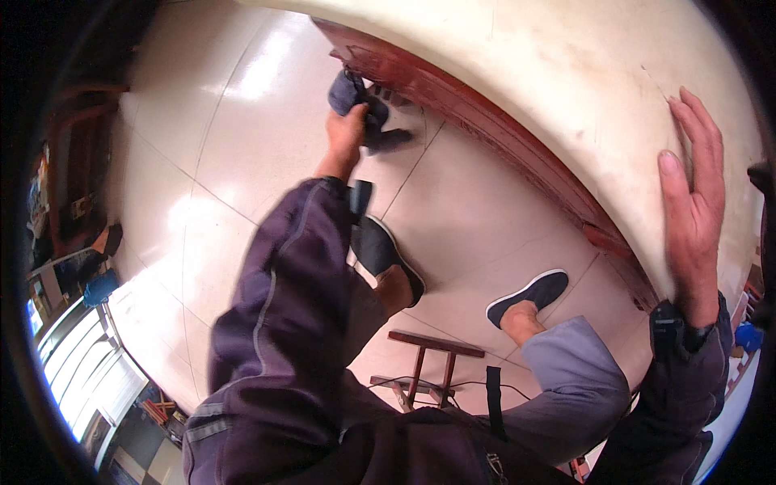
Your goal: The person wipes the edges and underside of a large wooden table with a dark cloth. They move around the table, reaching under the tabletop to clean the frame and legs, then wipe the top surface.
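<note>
My left hand (348, 130) reaches forward and down, low over the tiled floor. It is closed around a dark blue fabric item (347, 92), whose exact kind I cannot tell. More dark, blurred pieces (388, 140) show just beyond the fingers, and whether they belong to it is unclear. To the right, my right hand (694, 200) holds nothing and lies against or just over a cream surface (564, 79), with thumb and fingers apart. A dark red wooden edge (473, 106) borders this surface, near the item in my left hand.
My feet in dark slip-on shoes (388, 254) (533, 294) rest on the floor (291, 157). Part of a wooden stool (436, 344) and a thin cable (485, 384) lie between my legs. Dark furniture (85, 163) and a bright window (85, 370) stand at the left.
</note>
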